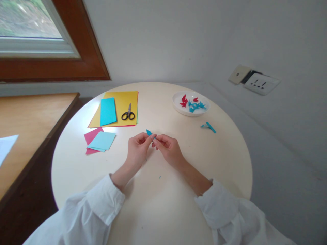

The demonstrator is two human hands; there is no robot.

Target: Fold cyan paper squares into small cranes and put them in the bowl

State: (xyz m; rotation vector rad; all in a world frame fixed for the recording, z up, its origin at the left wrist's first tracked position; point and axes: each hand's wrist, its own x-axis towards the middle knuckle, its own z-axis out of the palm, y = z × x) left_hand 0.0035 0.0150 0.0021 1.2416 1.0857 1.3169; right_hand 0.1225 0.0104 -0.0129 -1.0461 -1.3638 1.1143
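Observation:
Between my fingertips is a small folded piece of blue paper [148,132], its pointed end sticking up past the fingers. My left hand [138,146] pinches it from the left. From the other side my right hand [168,147] is closed on its lower end, thumb and fingers pressed together. Most of the paper is hidden by the fingers. Both hands are held over the middle of the round white table [153,211].
At the back right stands a white dish [178,110] with small red and blue folded paper shapes. Blue paper strips [209,127] lie before it. Scissors [128,114] and a blue sheet [108,111] rest on yellow paper [122,98]. Pale blue squares [103,140] overlap pink ones [92,135].

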